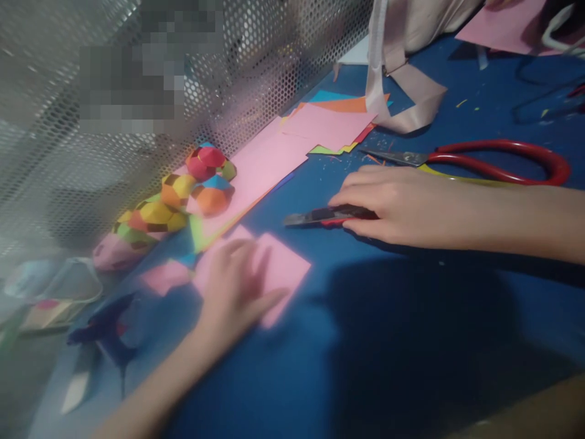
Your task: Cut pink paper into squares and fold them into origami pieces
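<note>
My left hand (237,280), blurred by motion, lies over pink paper pieces (286,263) on the blue table (292,378), thumb and fingers spread apart. Toward the right, my right hand (370,198) is closed around a small dark tool with red on its handle (326,216), its metal tip pointing left. Just beyond that hand rest large scissors with red handles (489,160), beside a yellow strip partly hidden by my forearm. Behind my left hand stretches a long pink sheet (260,177) with other coloured sheets under it.
Folded multicoloured paper shapes (173,204) line the perforated metal panel (260,67). A dark blue glue gun (109,332) sits at the left. Pale ribbon (411,110) and a pink sheet (507,27) lie at the back, near part of another person's hand.
</note>
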The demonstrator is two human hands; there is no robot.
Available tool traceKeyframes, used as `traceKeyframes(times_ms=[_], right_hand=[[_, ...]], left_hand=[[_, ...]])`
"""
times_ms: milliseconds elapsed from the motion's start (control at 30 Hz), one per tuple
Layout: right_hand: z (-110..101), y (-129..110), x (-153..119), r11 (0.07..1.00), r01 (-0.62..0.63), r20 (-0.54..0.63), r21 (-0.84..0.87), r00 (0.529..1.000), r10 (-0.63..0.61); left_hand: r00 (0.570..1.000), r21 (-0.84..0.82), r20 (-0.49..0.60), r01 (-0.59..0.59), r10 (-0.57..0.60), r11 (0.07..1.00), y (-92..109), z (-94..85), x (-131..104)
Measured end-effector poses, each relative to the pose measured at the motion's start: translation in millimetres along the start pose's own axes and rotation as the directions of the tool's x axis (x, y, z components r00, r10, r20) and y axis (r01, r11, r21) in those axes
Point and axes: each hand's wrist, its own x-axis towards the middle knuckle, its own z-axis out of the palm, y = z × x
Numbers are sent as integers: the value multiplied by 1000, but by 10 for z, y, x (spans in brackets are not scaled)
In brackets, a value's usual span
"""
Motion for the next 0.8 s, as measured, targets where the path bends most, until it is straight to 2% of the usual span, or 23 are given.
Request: traceKeyframes(times_ms=[100, 167, 333, 400, 567, 800], right_hand=[[-6, -40, -3, 999, 41, -1, 26, 999, -41], [14, -45, -8, 999, 48, 4, 14, 999, -48], [69, -18, -22, 999, 44, 14, -29, 999, -44], [76, -10, -24, 998, 52, 28, -31, 998, -52], [73, -20, -26, 996, 79, 31, -40, 997, -77], [69, -49, -24, 997, 52, 54, -54, 997, -49]], left_hand=[[999, 11, -36, -14, 15, 1000, -9, 13, -22], [1000, 17, -20, 0, 0, 1000, -20, 15, -21], [980, 3, 176, 92, -91, 996, -25, -9, 18], [974, -18, 203, 106, -100, 994, -13, -18, 32], [984, -53, 155, 101, -91, 994, 10, -14, 36], [995, 31, 73, 64, -66, 997, 8, -2, -43]])
